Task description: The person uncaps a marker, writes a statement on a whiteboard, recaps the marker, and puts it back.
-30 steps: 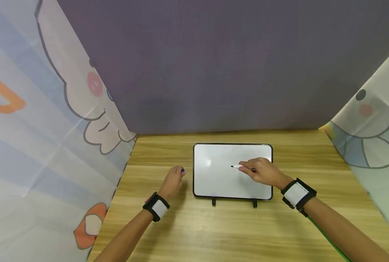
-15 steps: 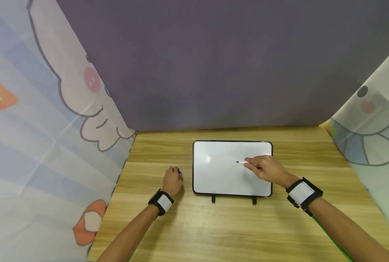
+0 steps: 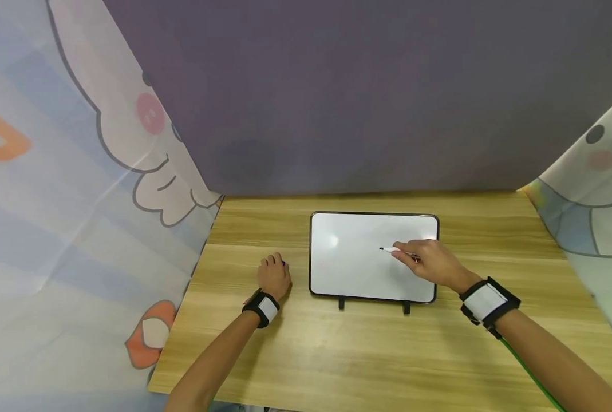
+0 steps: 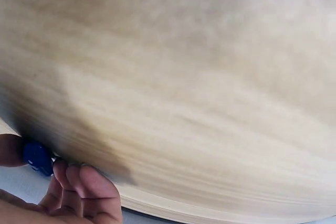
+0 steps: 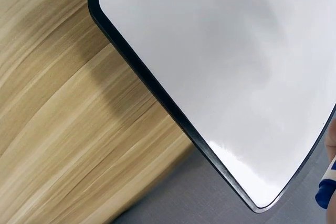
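Observation:
My right hand (image 3: 434, 262) pinches a white marker (image 3: 390, 249) between thumb and fingers, over the right half of a whiteboard (image 3: 357, 257). The marker's dark tip points left, uncapped. In the right wrist view its blue end (image 5: 325, 193) shows at the right edge, beside part of the hand. To the left of the board, my left hand (image 3: 275, 276) is low over the table, back upward. The left wrist view shows a blue marker cap (image 4: 38, 158) between its thumb and curled fingers (image 4: 94, 184). No marks show on the white surface.
The whiteboard has a black frame and two black feet (image 3: 406, 308) at its near edge, on a wood-grain table (image 3: 336, 349). A grey panel (image 3: 336, 103) stands behind. Cartoon-printed sheets (image 3: 89, 229) line both sides. A green cable (image 3: 532, 375) runs along the right forearm.
My left hand has turned back upward and lowered, hiding most of the blue cap. The right hand with the marker has shifted slightly rightward over the board. The head view has tilted a little.

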Available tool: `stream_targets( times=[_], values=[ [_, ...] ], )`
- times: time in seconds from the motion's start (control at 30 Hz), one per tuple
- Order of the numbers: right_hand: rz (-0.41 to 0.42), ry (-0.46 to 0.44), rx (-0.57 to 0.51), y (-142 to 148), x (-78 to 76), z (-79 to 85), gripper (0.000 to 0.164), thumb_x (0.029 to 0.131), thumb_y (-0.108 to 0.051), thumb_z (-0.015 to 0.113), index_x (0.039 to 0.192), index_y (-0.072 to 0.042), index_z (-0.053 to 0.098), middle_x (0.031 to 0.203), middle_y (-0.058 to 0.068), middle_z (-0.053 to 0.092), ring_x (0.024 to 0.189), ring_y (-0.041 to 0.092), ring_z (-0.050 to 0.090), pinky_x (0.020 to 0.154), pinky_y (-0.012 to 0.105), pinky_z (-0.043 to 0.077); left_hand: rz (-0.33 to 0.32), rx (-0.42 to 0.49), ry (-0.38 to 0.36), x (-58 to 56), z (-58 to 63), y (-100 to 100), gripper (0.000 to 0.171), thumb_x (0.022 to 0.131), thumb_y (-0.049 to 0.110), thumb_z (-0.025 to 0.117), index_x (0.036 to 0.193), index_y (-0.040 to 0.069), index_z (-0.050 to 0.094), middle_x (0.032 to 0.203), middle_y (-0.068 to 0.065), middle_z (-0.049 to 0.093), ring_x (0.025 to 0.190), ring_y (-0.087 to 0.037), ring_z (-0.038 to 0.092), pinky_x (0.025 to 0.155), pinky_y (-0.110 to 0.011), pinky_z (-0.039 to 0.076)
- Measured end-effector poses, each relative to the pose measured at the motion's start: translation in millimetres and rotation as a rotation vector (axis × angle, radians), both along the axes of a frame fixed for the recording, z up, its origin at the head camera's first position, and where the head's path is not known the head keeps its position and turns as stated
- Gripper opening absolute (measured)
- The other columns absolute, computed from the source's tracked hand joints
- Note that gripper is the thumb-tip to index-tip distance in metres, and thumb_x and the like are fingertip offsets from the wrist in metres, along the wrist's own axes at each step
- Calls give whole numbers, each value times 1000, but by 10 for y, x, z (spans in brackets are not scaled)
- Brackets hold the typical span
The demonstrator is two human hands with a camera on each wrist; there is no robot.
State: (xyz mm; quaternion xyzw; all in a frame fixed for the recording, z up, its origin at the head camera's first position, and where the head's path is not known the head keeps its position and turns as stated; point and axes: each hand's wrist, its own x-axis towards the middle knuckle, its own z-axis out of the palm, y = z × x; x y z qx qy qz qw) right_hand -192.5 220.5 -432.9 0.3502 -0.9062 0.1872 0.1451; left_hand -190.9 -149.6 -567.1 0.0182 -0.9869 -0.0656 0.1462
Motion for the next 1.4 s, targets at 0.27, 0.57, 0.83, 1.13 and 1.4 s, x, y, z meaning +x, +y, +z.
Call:
stream_targets(
  times=[0.27,0.57,0.83,1.13,1.4],
  values=[
    [-161,37,2,463,406,122,25,80,-16,70,100,-2,72,82,7,73,55,-2,44,50,21,38,-188,181,50,-308,247,636,30,92,27,54,108,1,52,95,-17,57,87,-32,55,75,-40,47],
    [-141,-46,64,196,467,180,26,87,-20,62,108,-5,69,66,-8,61,51,-3,36,51,19,34,-551,488,303,-327,1129,1003,21,96,23,45,100,7,58,95,-8,55,91,-23,49,83,-36,40],
    [-57,-135,103,-232,314,233,32,88,-22,60,114,-5,64,58,-11,53,46,-4,34,48,16,34,-866,194,30,8,1486,1261,32,96,38,45,109,15,63,109,1,61,102,-17,51,89,-35,37],
    [-48,-158,127,-270,319,217,35,88,-22,60,119,-6,60,58,-11,51,47,-4,38,48,16,35,-909,112,-93,77,1414,1472,35,97,39,42,106,16,67,105,3,66,97,-14,53,91,-35,36],
    [-62,-162,150,-248,320,180,33,88,-27,62,116,-10,63,102,0,70,70,2,63,61,24,51,-822,474,-362,13,1377,1518,26,93,32,53,96,16,72,89,5,69,82,-10,54,88,-35,36]
  ],
)
